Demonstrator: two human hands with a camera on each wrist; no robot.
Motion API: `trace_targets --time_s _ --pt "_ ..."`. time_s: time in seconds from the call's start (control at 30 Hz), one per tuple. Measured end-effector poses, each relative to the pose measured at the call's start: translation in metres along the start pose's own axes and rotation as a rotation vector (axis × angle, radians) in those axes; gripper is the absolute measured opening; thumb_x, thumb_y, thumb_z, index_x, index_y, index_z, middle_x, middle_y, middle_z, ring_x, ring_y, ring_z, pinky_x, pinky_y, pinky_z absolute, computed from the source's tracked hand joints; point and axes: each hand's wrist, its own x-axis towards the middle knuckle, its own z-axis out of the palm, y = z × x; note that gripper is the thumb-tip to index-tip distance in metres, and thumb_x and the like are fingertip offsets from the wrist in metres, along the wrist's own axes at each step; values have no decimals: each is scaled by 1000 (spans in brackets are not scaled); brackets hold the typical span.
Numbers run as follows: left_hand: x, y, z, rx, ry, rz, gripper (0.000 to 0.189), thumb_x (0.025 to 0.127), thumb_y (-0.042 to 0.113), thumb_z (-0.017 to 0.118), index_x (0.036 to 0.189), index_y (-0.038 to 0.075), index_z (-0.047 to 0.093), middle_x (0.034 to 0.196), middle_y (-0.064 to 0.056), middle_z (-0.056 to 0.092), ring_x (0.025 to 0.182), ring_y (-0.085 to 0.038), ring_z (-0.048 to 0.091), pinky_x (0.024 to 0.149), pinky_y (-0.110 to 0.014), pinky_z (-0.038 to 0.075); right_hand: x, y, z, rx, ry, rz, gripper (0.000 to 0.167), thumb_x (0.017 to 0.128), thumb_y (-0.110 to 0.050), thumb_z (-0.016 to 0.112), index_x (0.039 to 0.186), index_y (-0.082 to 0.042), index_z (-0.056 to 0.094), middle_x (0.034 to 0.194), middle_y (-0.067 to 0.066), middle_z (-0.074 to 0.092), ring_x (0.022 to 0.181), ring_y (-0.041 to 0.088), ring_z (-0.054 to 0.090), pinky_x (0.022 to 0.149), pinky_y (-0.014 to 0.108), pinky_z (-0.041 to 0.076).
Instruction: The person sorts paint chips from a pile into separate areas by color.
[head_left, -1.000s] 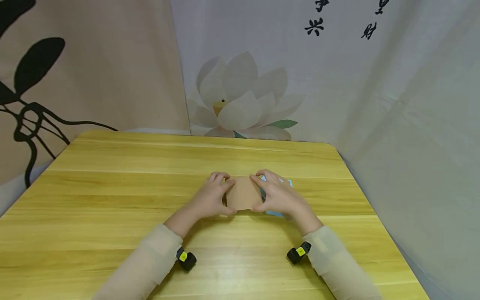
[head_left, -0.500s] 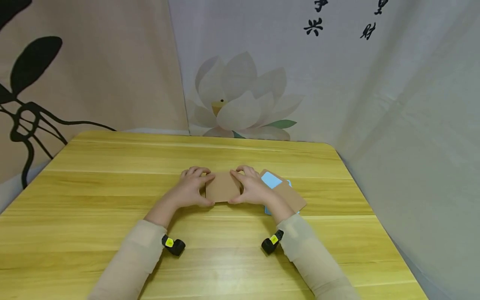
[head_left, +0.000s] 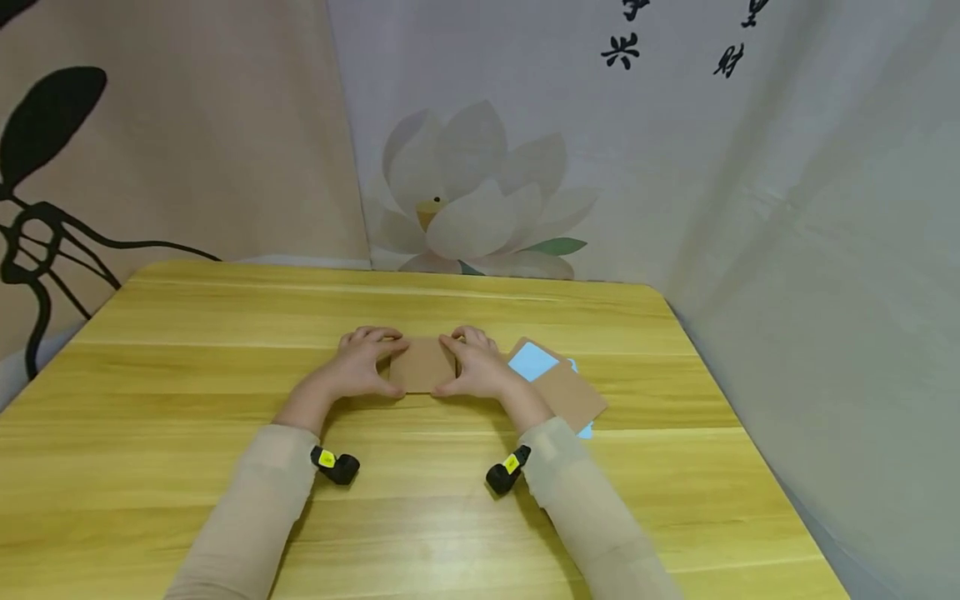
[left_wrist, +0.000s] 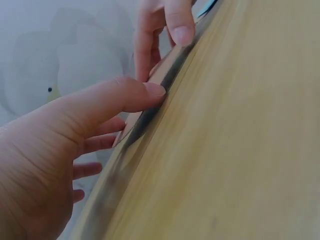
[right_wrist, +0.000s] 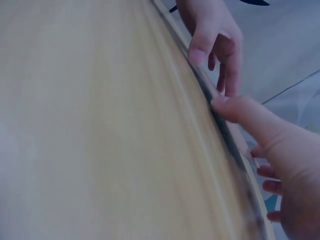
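A flat, square piece of brown cardboard [head_left: 422,367] lies level, at or just above the wooden table, in the head view. My left hand [head_left: 354,367] holds its left side, thumb at the near edge and fingers toward the far one. On the opposite side my right hand [head_left: 482,369] grips it the same way. Both wrist views show the cardboard edge-on, a thin brown strip [left_wrist: 161,71] with a dark band under it. Whether it touches the tabletop I cannot tell.
Right of my right hand lies another brown piece [head_left: 573,396] with a light blue panel [head_left: 533,361], overlapping something light blue beneath. The wooden table [head_left: 187,383] ends at a printed curtain [head_left: 660,167] behind. A black wrist camera [head_left: 341,468] sits on each cuff.
Both hands have carried the brown cardboard leftward and slightly away from me. The brown-and-blue piece on the right, earlier mostly covered, is now in plain view.
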Motion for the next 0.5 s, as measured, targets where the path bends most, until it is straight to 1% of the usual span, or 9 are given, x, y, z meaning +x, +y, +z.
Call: trace_targets --time_s 0.17,0.3,0.5 --pt "-2 -7 0 -48 -14 -9 83 71 38 80 141 6 49 146 -14 37 133 -40 22 103 -62 8 3 -2 3 6 -18 26 94 76 -59 72 150 -14 34 142 5 31 133 24 24 108 43 19" --pt "-3 -10 1 -83 -14 -17 83 70 37 80 141 6 49 147 -13 36 134 -38 21 104 -62 6 4 -3 3 3 -46 34 94 77 -61 69 151 -15 32 144 5 29 135 24 22 109 43 16" --pt "-3 -13 2 -99 -13 -20 82 72 36 79 141 6 48 148 -13 35 135 -39 21 104 -62 5 4 -3 1 21 -75 53 95 77 -61 69 152 -17 31 148 6 25 138 25 18 111 43 13"
